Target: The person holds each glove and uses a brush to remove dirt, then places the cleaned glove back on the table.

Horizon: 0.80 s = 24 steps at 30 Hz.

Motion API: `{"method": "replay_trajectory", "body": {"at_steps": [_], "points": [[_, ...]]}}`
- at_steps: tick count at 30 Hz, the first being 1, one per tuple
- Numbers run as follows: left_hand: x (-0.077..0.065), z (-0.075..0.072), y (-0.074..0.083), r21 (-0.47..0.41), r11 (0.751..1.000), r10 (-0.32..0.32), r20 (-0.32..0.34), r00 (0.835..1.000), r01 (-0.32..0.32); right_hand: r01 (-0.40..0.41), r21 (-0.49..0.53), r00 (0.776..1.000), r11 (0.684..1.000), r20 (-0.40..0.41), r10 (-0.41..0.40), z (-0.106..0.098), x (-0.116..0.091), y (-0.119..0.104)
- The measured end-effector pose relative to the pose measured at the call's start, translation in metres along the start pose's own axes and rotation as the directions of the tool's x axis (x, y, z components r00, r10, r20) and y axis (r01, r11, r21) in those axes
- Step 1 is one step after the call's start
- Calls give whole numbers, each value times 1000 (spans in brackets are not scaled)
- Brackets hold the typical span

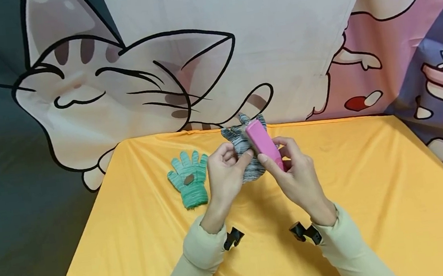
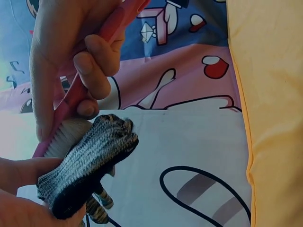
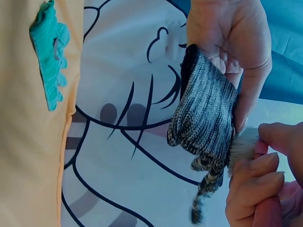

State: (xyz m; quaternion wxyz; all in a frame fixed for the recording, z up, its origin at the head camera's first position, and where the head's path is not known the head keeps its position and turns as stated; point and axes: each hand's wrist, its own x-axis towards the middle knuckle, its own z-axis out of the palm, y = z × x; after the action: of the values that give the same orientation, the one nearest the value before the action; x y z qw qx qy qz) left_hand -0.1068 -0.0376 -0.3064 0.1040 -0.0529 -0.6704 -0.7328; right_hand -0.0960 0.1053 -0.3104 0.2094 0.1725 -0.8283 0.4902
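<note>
My left hand holds up a small grey-and-black knitted glove by its edge, thumb on the near side. Its fingers point away and slightly upward. My right hand grips a pink brush, tilted across the glove. Pale bristles meet the knit in the left wrist view. From the right wrist view, the glove's ribbed side shows, with the bristle tuft at its edge. The brush back hides part of the glove in the head view.
A green knitted glove with a brown spot lies on the yellow-covered table, left of my hands. Behind the table's far edge hangs a cartoon-printed cloth. Small black wrist devices sit at both sleeves.
</note>
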Motion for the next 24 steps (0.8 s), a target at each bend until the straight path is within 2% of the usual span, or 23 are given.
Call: {"method": "replay_trajectory", "body": {"at_steps": [4, 6, 11, 16, 20, 24], "points": [[0, -1, -2, 5, 1000, 25, -31, 999, -25, -10, -20, 1000, 1000, 24, 11, 0, 0, -5], [2, -2, -9, -7, 1000, 24, -49, 999, -24, -11, -18, 999, 1000, 34, 12, 1, 0, -5], [11, -7, -28, -83, 996, 21, -98, 995, -29, -24, -10, 997, 1000, 71, 25, 0, 2, -4], [15, -11, -31, -125, 992, 20, -129, 991, -36, -64, -2, 993, 998, 100, 64, 0, 2, -5], [16, -12, -31, -130, 991, 9, -109, 994, -24, -64, 11, 995, 998, 82, 62, 1, 1, -4], [16, -11, -30, -51, 998, -33, -43, 999, 31, -56, 35, 997, 998, 56, 54, 1, 0, -2]]}}
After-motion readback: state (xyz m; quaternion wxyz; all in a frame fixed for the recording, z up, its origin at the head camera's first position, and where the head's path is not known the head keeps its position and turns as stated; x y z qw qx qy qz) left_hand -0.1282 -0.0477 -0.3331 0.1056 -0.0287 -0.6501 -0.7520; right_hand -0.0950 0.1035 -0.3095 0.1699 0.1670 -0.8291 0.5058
